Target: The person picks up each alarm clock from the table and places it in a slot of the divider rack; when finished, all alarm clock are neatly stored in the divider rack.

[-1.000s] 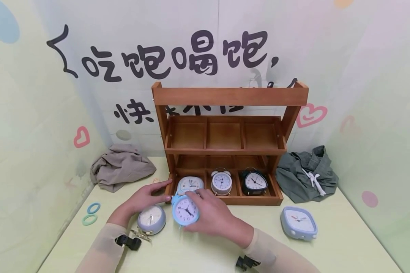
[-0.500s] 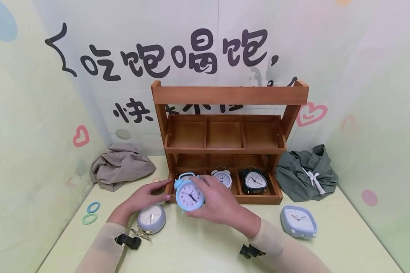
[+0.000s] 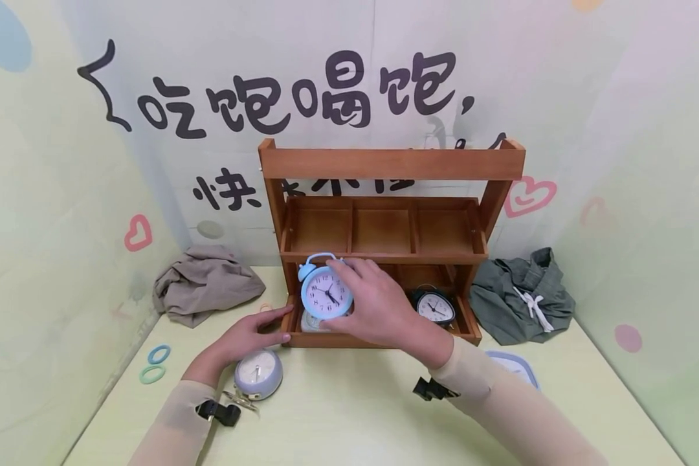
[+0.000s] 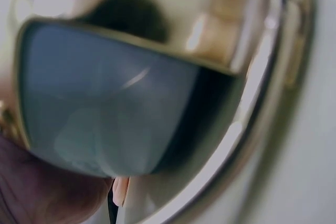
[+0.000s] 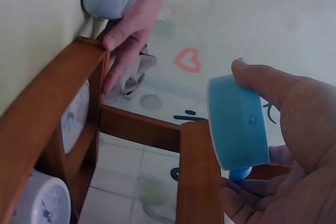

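Observation:
My right hand (image 3: 384, 307) grips a light blue twin-bell alarm clock (image 3: 325, 292), held up at the lower left of the wooden shelf (image 3: 378, 164). Its blue side casing (image 5: 239, 124) lies between thumb and fingers in the right wrist view. Behind and below it, a pale clock (image 3: 310, 323) sits in the lower left compartment, mostly covered. My left hand (image 3: 247, 338) touches the shelf's lower left corner with extended thumb and fingers. Close by the left hand, a round lavender clock (image 3: 258, 373) rests on the table. Shiny curved metal (image 4: 231, 129) fills the left wrist view.
A black clock (image 3: 435, 307) occupies the lower right compartment; a white clock (image 5: 44, 200) shows in the right wrist view. The right forearm partly covers a blue squarish clock (image 3: 515, 366). Brown cloth (image 3: 206, 285), grey-green cloth (image 3: 521, 298) and two rings (image 3: 153, 373) lie around the shelf.
My right hand has lifted the light blue alarm clock from close over the table up in front of the lower left compartment. The left hand stays at the shelf corner.

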{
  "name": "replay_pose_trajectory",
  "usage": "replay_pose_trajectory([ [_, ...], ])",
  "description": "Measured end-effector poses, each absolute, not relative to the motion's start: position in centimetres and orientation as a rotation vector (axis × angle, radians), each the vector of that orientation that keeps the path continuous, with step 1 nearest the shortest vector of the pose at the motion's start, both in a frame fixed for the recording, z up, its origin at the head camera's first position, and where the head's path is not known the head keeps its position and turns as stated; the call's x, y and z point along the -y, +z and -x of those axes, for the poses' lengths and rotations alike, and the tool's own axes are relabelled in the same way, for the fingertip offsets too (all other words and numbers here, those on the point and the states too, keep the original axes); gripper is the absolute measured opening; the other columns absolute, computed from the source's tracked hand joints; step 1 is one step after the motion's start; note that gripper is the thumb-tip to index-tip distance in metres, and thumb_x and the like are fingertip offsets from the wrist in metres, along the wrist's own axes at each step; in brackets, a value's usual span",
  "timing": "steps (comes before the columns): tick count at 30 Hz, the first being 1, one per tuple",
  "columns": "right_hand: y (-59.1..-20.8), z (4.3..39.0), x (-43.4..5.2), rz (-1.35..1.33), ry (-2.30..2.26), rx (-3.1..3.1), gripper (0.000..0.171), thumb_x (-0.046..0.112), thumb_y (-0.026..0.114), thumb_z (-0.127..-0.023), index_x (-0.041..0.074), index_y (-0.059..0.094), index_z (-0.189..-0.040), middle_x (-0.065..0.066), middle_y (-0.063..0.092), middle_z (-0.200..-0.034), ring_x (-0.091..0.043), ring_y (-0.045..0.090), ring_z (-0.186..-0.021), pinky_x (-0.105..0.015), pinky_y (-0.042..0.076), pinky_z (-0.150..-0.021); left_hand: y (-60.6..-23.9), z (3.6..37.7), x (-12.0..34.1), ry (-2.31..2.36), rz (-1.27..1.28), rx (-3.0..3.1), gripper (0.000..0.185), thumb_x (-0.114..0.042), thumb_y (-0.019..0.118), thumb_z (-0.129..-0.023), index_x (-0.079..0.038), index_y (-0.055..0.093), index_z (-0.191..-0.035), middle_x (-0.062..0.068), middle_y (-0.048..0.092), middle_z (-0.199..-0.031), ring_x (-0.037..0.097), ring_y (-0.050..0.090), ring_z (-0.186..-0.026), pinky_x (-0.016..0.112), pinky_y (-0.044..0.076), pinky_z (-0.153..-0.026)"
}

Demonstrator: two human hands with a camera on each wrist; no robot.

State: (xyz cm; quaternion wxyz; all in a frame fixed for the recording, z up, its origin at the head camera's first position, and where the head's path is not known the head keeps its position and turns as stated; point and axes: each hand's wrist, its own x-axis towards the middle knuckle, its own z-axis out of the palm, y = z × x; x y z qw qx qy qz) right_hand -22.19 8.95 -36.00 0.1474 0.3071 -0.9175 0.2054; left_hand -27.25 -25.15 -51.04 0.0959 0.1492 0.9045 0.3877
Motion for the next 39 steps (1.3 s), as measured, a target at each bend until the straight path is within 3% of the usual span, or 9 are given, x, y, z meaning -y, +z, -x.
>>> replay_pose_trajectory([
  [28, -31.1, 28.8, -6.2, -0.711, 0.501, 2.507, 0.105, 0.064, 0.094, -0.083, 0.013, 0.05, -0.164, -0.016, 0.062, -0.142, -0.032, 0.059, -0.122, -0.048, 0.058, -0.098, -51.4, 26.9, 25.4, 1.198, -0.47, -2.659, 0.074, -0.059, 0.081, -0.099, -0.037, 0.057, -0.165, 0.01, 0.048, -0.172, 0.043, 0.03, -0.165, 0.067, 0.028, -0.131],
  [39, -31.5, 31.1, -5.2, -0.646, 0.488, 2.518, 0.108, 0.065, 0.096, -0.081, 0.016, 0.049, -0.165, -0.018, 0.058, -0.151, -0.035, 0.058, -0.129, -0.052, 0.056, -0.106, -51.3, 27.2, 25.3, 1.192, -0.482, -2.665, 0.074, -0.06, 0.081, -0.099, -0.038, 0.056, -0.165, 0.01, 0.048, -0.173, 0.042, 0.03, -0.165, 0.068, 0.028, -0.13],
])
